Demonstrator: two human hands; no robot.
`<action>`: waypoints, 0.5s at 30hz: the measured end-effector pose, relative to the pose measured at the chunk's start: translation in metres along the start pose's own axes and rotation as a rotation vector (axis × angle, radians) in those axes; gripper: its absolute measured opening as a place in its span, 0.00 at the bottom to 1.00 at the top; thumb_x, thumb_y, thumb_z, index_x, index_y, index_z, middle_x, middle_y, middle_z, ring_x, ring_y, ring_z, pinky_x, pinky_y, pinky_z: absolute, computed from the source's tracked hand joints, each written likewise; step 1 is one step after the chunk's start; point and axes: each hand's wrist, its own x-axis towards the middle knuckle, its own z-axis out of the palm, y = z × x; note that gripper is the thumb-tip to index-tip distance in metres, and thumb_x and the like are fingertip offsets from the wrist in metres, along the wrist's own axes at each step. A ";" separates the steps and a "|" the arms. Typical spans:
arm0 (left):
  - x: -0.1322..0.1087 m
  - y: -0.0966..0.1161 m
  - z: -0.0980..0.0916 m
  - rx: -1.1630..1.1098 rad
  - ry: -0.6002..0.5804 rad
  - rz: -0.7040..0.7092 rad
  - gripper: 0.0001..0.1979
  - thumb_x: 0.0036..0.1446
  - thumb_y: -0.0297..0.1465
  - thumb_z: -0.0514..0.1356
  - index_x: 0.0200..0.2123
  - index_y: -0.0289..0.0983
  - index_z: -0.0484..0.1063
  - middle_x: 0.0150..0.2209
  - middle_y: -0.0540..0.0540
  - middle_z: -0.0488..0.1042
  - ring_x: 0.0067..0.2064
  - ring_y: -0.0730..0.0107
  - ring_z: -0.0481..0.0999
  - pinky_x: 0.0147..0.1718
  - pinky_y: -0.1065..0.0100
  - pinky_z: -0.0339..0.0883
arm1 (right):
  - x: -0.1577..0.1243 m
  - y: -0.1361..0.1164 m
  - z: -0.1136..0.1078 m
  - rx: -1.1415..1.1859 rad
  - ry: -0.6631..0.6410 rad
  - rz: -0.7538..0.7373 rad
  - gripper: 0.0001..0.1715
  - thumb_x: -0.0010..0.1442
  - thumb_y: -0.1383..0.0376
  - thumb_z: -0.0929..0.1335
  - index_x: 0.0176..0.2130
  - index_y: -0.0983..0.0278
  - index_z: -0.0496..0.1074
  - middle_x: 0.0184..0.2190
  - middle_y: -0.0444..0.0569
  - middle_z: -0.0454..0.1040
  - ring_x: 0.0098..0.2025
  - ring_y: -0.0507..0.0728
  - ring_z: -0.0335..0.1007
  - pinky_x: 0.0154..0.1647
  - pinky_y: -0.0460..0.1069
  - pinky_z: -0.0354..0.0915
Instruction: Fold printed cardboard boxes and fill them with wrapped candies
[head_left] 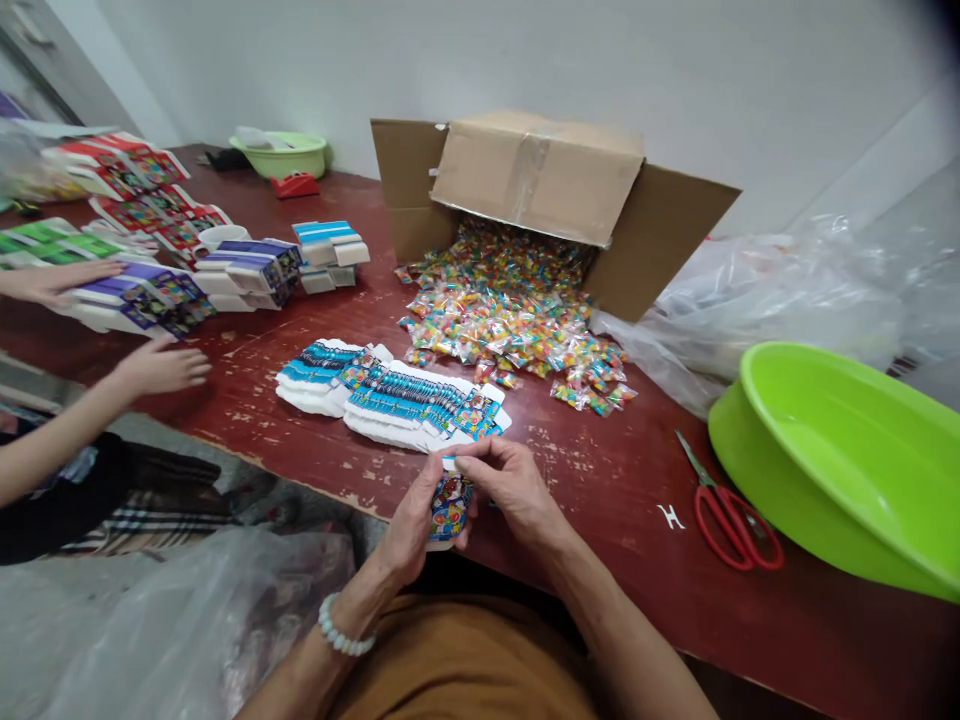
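Observation:
Between my hands, just off the table's front edge, is a small printed blue candy box (450,508). My left hand (411,520) is closed around its side. My right hand (517,490) pinches the white flap at the box's top, thumb and forefinger together. Just beyond my hands lie two overlapping rows of flat blue cartons (409,400) with white edges. Farther back, a heap of small clear candy packets (495,320) spills out of a tipped cardboard box (540,170) with its flaps spread.
Red-handled scissors (735,525) and a white paper scrap (670,517) lie right, beside a green basin (825,470). Plastic bags (787,290) are behind it. At left, another person's hands (157,368) reach toward purple cartons (142,295). A red tape dispenser (295,186) sits by a pale green bowl (281,155).

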 end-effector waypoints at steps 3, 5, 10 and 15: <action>0.003 -0.003 -0.004 0.043 0.007 0.056 0.32 0.60 0.53 0.58 0.57 0.36 0.68 0.26 0.48 0.77 0.18 0.74 0.70 0.18 0.74 0.63 | 0.004 0.002 0.003 0.039 0.045 -0.026 0.18 0.50 0.54 0.75 0.30 0.66 0.75 0.25 0.44 0.77 0.15 0.48 0.64 0.14 0.44 0.62; 0.003 -0.001 -0.005 0.041 0.010 0.042 0.32 0.59 0.54 0.59 0.56 0.36 0.69 0.24 0.50 0.76 0.17 0.74 0.70 0.17 0.74 0.63 | 0.004 0.003 0.003 -0.006 0.059 -0.063 0.17 0.51 0.54 0.75 0.29 0.65 0.74 0.25 0.44 0.77 0.16 0.48 0.65 0.15 0.44 0.62; 0.000 0.009 0.002 -0.033 0.047 -0.098 0.30 0.58 0.52 0.59 0.53 0.35 0.71 0.21 0.50 0.75 0.15 0.70 0.71 0.14 0.72 0.64 | 0.000 0.004 -0.004 -0.114 -0.094 -0.104 0.17 0.57 0.51 0.72 0.33 0.63 0.74 0.32 0.45 0.79 0.20 0.50 0.69 0.21 0.45 0.65; 0.001 0.015 0.016 -0.177 0.094 -0.087 0.17 0.55 0.39 0.61 0.45 0.35 0.74 0.21 0.51 0.75 0.17 0.68 0.73 0.15 0.71 0.67 | -0.001 0.009 -0.014 -0.438 -0.103 -0.421 0.06 0.58 0.63 0.73 0.37 0.61 0.75 0.44 0.48 0.79 0.44 0.56 0.75 0.47 0.51 0.68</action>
